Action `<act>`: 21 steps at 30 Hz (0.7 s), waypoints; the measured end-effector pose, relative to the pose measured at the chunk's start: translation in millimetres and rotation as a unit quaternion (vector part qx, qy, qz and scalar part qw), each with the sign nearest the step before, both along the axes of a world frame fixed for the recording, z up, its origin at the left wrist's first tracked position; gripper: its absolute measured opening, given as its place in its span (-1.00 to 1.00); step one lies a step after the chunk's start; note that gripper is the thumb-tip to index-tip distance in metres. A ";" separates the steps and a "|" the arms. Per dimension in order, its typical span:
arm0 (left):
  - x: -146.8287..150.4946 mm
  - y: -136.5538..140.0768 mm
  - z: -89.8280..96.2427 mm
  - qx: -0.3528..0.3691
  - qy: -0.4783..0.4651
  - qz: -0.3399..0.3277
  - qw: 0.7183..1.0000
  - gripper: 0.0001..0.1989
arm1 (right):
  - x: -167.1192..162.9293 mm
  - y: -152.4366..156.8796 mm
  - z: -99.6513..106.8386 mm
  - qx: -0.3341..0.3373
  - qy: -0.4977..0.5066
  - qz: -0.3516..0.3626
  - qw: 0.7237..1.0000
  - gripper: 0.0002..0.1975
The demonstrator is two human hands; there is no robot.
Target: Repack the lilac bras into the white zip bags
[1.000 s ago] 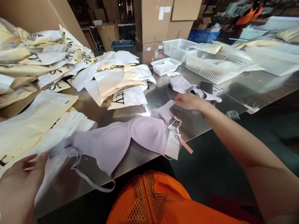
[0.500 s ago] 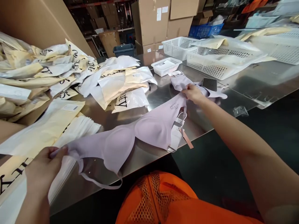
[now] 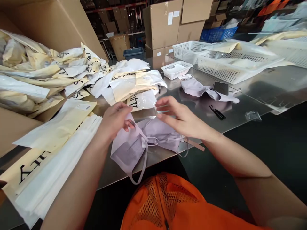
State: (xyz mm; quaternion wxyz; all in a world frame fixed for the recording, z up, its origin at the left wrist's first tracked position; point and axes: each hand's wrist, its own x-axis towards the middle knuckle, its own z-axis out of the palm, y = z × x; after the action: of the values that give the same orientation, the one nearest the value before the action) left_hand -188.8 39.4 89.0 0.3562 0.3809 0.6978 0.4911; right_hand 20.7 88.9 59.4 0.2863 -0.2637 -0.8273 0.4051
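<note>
A lilac bra [image 3: 129, 147] lies folded over on itself at the table's front edge, its straps loose and a pinkish tag strip [image 3: 198, 145] sticking out on the right. The bra's upper left edge is in the curled fingers of my left hand [image 3: 115, 121]. My right hand [image 3: 177, 116] hovers just over the bra's right part, fingers apart and nothing visible in them. Further right, a second lilac garment [image 3: 196, 88] rests beside a dark phone-like slab [image 3: 221, 87]. Small black thread snips [image 3: 217, 112] lie nearer the edge.
Left of me are stacked flat mailer bags [image 3: 62, 166] and a large carton [image 3: 72, 22] full of packed bags. More filled bags [image 3: 134, 83] lie mid-table. Behind stand a small white basket [image 3: 177, 74] and larger white baskets [image 3: 216, 68]. A clear plastic scrap [image 3: 253, 116] sits at right.
The bra was stretched out between both hands; now it is folded over. My left hand came in rightwards with its end, and my right hand let go and moved left, uncovering the black snips.
</note>
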 end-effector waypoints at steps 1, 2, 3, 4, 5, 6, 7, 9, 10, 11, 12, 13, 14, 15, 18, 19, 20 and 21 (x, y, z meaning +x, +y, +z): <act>3.1 2.7 -6.7 -0.010 -0.001 -0.013 1.000 -0.84 | 9.7 2.4 -6.5 0.043 0.001 -0.038 0.998 -0.58; 4.7 4.8 -14.4 -0.013 -0.001 -0.029 0.999 -0.83 | 19.8 5.8 -15.5 0.077 -0.017 -0.068 0.995 -0.63; 5.4 6.4 -22.5 -0.014 -0.003 -0.046 0.999 -0.82 | 29.4 8.6 -26.6 0.099 -0.050 -0.087 0.990 -0.66; 5.4 7.6 -30.7 -0.021 -0.006 -0.069 0.997 -0.82 | 38.2 9.5 -38.8 0.112 -0.086 -0.099 0.985 -0.69; 5.2 8.4 -38.4 -0.036 -0.012 -0.099 0.994 -0.82 | 45.8 7.5 -51.3 0.117 -0.111 -0.109 0.981 -0.72; 4.7 8.6 -45.5 -0.055 -0.019 -0.135 0.989 -0.81 | 52.2 2.3 -63.1 0.113 -0.121 -0.125 0.978 -0.74; 4.0 8.3 -51.8 -0.070 -0.021 -0.174 0.982 -0.80 | 57.4 -6.3 -73.6 0.102 -0.114 -0.149 0.977 -0.76; 0.9 5.7 -62.0 -0.083 0.000 -0.228 0.970 -0.71 | 64.3 -31.9 -89.6 0.059 -0.060 -0.214 0.973 -0.79; -1.7 3.7 -65.9 -0.080 0.026 -0.237 0.968 -0.66 | 65.5 -47.4 -95.6 0.025 -0.030 -0.234 0.972 -0.79; -5.0 1.5 -69.1 -0.074 0.061 -0.232 0.968 -0.63 | 65.1 -63.4 -100.7 -0.024 -0.001 -0.233 0.972 -0.79; -8.9 -0.8 -71.9 -0.066 0.105 -0.217 0.968 -0.62 | 62.8 -79.1 -105.5 -0.092 0.027 -0.213 0.972 -0.80; -13.1 -2.8 -74.5 -0.054 0.156 -0.197 0.966 -0.63 | 58.4 -93.6 -110.3 -0.175 0.056 -0.176 0.967 -0.81; -17.1 -4.3 -77.1 -0.037 0.213 -0.179 0.960 -0.65 | 52.0 -106.0 -115.2 -0.267 0.085 -0.136 0.950 -0.80; -20.5 -5.2 -80.2 -0.016 0.271 -0.166 0.948 -0.67 | 43.7 -115.9 -120.1 -0.355 0.116 -0.102 0.922 -0.74; -25.1 -4.8 -94.5 0.040 0.401 -0.175 0.898 -0.64 | 11.1 -127.2 -131.4 -0.521 0.209 -0.085 0.823 -0.45; -24.7 -3.9 -101.1 0.044 0.416 -0.192 0.888 -0.62 | -1.0 -125.1 -133.1 -0.541 0.234 -0.098 0.802 -0.40; -23.6 -2.8 -108.4 0.039 0.416 -0.211 0.884 -0.59 | -13.0 -120.8 -133.6 -0.549 0.255 -0.112 0.788 -0.38; -22.2 -1.8 -116.0 0.032 0.408 -0.228 0.884 -0.57 | -24.5 -115.2 -133.2 -0.549 0.269 -0.121 0.782 -0.37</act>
State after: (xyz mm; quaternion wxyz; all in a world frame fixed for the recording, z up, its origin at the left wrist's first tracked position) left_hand -211.0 37.6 -27.0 0.1304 0.7074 0.6591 0.2194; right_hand -3.8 -26.3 -73.8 0.3507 -0.3541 -0.3159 0.8073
